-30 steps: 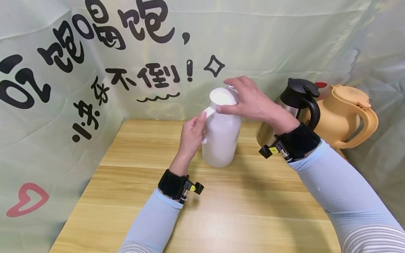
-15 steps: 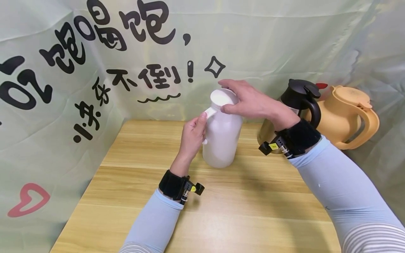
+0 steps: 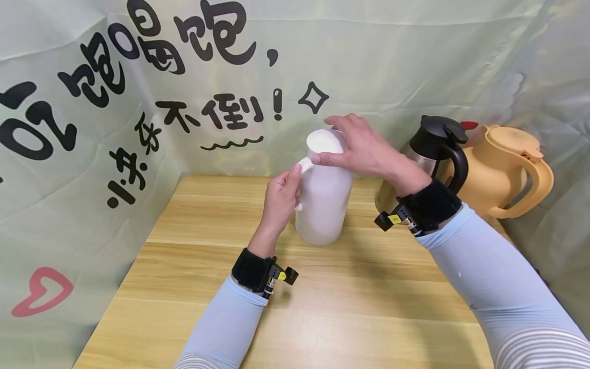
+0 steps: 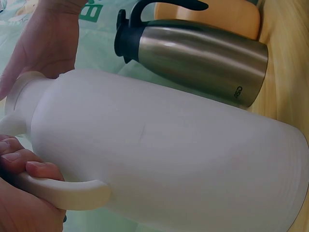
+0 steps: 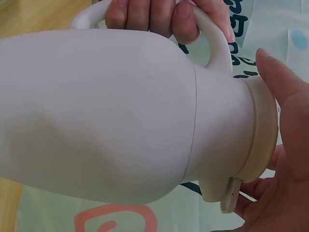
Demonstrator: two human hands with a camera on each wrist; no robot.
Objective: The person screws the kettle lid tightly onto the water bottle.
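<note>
A white thermos jug [image 3: 322, 210] stands upright on the wooden table. My left hand [image 3: 278, 197] grips its side handle [image 4: 77, 193], fingers wrapped through the loop. Around the round white lid [image 3: 324, 141] on top, my right hand [image 3: 369, 148] holds on with the thumb at the near side, by the top of the handle, and the fingers at the far side. The right wrist view shows a short spout [image 5: 212, 191] below the lid, with a small flap beside it and fingertips close behind. Part of the right fingers is hidden by the lid.
Right of the white jug stands a steel thermos jug [image 4: 207, 58] with a black lid and handle. Beside it is an orange jug [image 3: 493, 174]. A pale cloth [image 3: 258, 41] with black lettering hangs behind and along the sides of the table [image 3: 322, 307].
My right hand has shifted around the lid: its fingers moved leftward, then back, and its thumb now lies further left. The left hand and the jug have stayed in place.
</note>
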